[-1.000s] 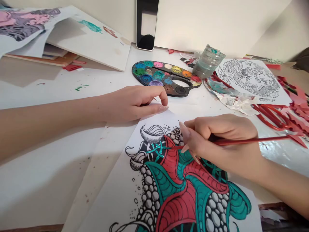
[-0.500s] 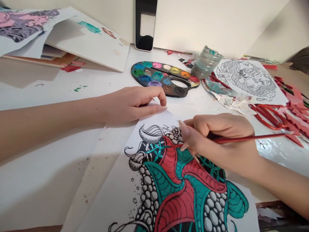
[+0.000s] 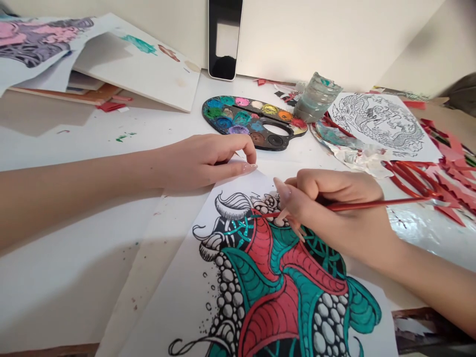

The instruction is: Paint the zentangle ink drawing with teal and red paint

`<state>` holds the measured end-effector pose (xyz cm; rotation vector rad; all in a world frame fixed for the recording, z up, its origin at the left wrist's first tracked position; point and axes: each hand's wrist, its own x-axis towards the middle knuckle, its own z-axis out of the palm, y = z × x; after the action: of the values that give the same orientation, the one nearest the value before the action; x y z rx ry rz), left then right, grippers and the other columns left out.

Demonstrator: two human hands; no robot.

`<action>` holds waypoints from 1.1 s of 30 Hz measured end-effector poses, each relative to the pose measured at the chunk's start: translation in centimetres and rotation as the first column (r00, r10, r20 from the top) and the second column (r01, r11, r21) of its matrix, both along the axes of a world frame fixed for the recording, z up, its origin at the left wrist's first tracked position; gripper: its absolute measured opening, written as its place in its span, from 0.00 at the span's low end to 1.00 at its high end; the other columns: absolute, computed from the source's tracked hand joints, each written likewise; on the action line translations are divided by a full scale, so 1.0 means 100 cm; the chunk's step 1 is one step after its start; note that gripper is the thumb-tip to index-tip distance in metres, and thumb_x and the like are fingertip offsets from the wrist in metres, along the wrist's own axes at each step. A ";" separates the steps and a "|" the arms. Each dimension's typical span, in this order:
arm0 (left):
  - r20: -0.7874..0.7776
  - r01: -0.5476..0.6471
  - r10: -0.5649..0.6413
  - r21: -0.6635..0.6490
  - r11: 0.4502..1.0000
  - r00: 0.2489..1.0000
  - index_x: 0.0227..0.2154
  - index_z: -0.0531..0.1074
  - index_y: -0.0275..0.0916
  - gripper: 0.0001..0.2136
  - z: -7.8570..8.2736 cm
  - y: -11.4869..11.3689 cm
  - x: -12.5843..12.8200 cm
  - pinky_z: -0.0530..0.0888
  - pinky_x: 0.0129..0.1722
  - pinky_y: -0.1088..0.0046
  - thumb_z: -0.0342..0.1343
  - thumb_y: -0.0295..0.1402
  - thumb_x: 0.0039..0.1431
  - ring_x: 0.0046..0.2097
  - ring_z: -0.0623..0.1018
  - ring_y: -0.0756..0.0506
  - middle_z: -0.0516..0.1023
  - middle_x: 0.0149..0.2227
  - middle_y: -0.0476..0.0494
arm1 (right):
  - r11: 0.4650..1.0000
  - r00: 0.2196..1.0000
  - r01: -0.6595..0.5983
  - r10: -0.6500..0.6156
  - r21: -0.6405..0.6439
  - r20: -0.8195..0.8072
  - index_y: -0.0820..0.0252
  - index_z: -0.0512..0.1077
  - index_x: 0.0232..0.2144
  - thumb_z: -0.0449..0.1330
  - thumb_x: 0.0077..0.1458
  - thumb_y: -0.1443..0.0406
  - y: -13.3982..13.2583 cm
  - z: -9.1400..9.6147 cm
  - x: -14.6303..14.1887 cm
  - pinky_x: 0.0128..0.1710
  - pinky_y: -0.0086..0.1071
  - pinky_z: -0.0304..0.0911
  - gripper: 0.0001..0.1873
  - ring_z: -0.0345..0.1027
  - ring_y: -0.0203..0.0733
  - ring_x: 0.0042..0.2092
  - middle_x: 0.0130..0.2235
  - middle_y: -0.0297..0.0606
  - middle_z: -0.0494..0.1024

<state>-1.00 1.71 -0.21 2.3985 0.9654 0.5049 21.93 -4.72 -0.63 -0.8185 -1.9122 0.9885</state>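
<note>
Stroke slowly and lightly, with right fingers (image 3: 285, 194) clamped on the brush (image 3: 372, 204), left fingers (image 3: 250, 145) together at the paper (image 3: 270, 282).

Near the far end of my coloured sheet (image 3: 178, 307), between the drawn plume (image 3: 233, 206) and the pebble shapes (image 3: 269, 202), I see a handwritten mark (image 3: 255, 196) with something like a W in it, too small for me to read for certain
</note>
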 end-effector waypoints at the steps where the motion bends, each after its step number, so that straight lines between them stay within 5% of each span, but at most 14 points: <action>1: -0.002 0.000 0.000 0.002 1.000 1.000 0.39 0.71 0.43 0.09 0.000 0.000 0.000 0.55 0.22 0.70 0.50 0.41 0.69 0.20 0.60 0.50 0.55 0.15 0.57 | 1.000 1.000 0.005 -0.005 0.001 0.003 0.60 0.56 0.17 0.62 0.60 0.75 0.000 0.000 0.000 0.20 0.26 0.51 0.24 0.58 0.28 0.21 0.17 0.27 0.62; 15: 0.002 -0.002 0.002 0.001 1.000 1.000 0.39 0.71 0.43 0.08 0.000 0.000 0.001 0.53 0.22 0.70 0.51 0.40 0.68 0.20 0.58 0.51 0.53 0.14 0.58 | 1.000 0.999 0.019 -0.018 -0.023 0.048 0.59 0.54 0.17 0.64 0.60 0.72 -0.001 0.001 0.000 0.21 0.27 0.52 0.27 0.61 0.30 0.23 0.17 0.28 0.61; 26: 0.007 0.010 -0.010 -0.013 1.000 1.000 0.39 0.71 0.42 0.09 0.000 0.001 0.001 0.53 0.21 0.70 0.50 0.40 0.68 0.20 0.58 0.51 0.55 0.15 0.58 | 1.000 1.000 -0.001 0.001 -0.019 0.017 0.59 0.50 0.18 0.65 0.60 0.72 0.000 0.001 -0.001 0.19 0.27 0.46 0.29 0.50 0.28 0.21 0.17 0.26 0.56; 33: 0.022 0.004 -0.004 -0.006 1.000 1.000 0.39 0.70 0.43 0.09 -0.002 0.001 0.000 0.56 0.23 0.70 0.51 0.42 0.69 0.21 0.60 0.50 0.58 0.16 0.56 | 0.995 0.998 0.000 -0.007 -0.101 -0.070 0.58 0.62 0.20 0.68 0.59 0.64 -0.003 0.003 -0.001 0.20 0.28 0.55 0.22 0.60 0.31 0.22 0.19 0.29 0.66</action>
<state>-0.96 1.84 -0.45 2.3842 0.9507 0.5246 21.83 -4.97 -0.29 -0.8333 -1.8125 1.1057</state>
